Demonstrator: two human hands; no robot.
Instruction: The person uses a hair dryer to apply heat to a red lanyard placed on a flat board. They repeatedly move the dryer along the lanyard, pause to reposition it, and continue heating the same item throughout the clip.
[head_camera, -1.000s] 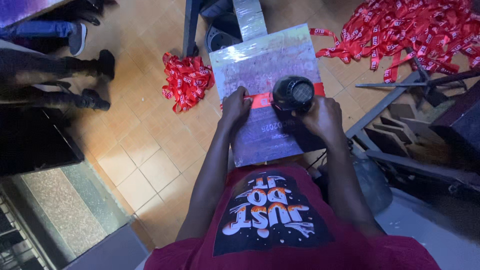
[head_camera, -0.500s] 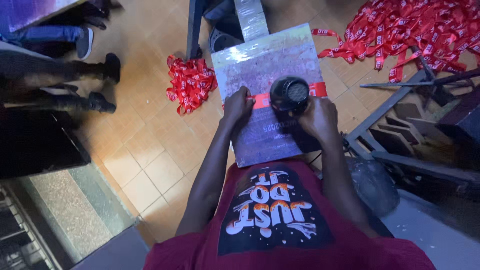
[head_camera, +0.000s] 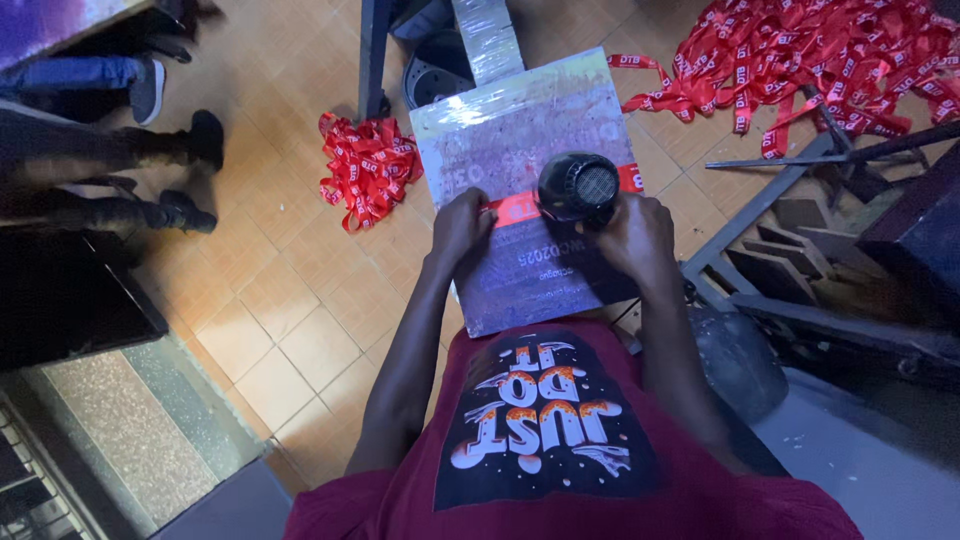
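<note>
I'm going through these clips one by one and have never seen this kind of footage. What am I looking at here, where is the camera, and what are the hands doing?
There is no machine here: a person works with bare hands, and the one camera sits on their head, looking straight down. That is why you see their dark red shirt at the bottom and both arms reaching away from you.

In front of them lies a shiny board with a red ribbon stretched across it. The left hand presses on the ribbon. The right hand holds a round black tool over the ribbon; what kind of tool, I cannot tell for sure.

On the tiled floor lie piles of red ribbons: a small pile left of the board, a large pile at top right. Another person's shoes show at the left.
</note>
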